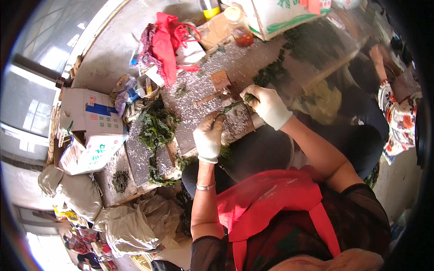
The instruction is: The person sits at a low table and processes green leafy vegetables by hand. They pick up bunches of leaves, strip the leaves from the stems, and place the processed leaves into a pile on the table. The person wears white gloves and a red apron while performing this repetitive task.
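Observation:
A thin strand of dark green seaweed (234,106) stretches between my two hands above the worktable. My left hand (208,137), in a soiled white knit glove, pinches its left end between thumb and fingers. In a matching glove, my right hand (269,104) grips the other end, where a small wad of green pokes out of the fist. Under the strand lies a small board (237,118) sprinkled with white grains. A brown wooden block (220,80) sits just beyond. More ruffled seaweed (156,127) is heaped left of my left hand and hangs over the table's front edge.
White grains cover much of the worktable (190,125). Red cloth (166,44), a lidded jar (241,30) and a large carton (288,17) stand along the back. An open cardboard box (91,125) is at left. Another person's arm (378,61) shows at right.

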Motion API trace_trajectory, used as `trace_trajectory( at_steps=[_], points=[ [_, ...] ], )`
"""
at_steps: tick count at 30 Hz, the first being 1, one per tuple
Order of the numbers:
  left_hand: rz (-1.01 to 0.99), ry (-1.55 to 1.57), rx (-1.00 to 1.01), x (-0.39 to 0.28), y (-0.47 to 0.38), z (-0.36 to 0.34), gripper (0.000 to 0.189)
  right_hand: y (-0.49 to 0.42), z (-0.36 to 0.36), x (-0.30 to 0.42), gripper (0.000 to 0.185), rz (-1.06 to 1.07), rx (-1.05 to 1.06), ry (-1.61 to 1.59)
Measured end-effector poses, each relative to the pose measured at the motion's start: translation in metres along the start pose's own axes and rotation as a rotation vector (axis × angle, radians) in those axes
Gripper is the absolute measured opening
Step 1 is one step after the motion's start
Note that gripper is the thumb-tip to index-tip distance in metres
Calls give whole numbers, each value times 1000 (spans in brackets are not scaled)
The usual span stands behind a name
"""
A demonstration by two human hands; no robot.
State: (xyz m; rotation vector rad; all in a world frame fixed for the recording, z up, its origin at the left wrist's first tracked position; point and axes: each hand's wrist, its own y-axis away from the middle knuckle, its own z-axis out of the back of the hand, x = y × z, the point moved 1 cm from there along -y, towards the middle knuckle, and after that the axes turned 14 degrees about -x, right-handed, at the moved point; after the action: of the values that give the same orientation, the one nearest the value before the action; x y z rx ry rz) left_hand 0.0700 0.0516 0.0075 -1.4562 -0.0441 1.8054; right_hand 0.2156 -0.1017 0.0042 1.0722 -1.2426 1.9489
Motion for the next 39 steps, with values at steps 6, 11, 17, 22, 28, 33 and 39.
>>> trace_trajectory(
  at_steps=[6, 11, 17, 22, 28, 33, 39],
  points=[
    [189, 45, -32, 26, -26, -16, 16, -29, -20, -12, 18, 103, -32, 193],
    [212, 160, 27, 69, -16, -27, 18, -21, -32, -22, 19, 91, 47, 337],
    [258, 14, -29, 94, -6, 2, 21, -35, 34, -76, 28, 27, 69, 885],
    [204, 206, 222, 53, 4, -4, 20, -38, 48, -1, 35, 562, -134, 1329],
    [-123, -12, 281, -6, -12, -12, 16, -1, -2, 17, 17, 779, 72, 718],
    [-171, -265, 199, 22, -22, -29, 24, -14, -18, 4, 7, 684, -176, 647],
    [-242, -270, 21, 53, -17, -44, 22, -9, -34, -10, 9, 578, -91, 760]
  ],
)
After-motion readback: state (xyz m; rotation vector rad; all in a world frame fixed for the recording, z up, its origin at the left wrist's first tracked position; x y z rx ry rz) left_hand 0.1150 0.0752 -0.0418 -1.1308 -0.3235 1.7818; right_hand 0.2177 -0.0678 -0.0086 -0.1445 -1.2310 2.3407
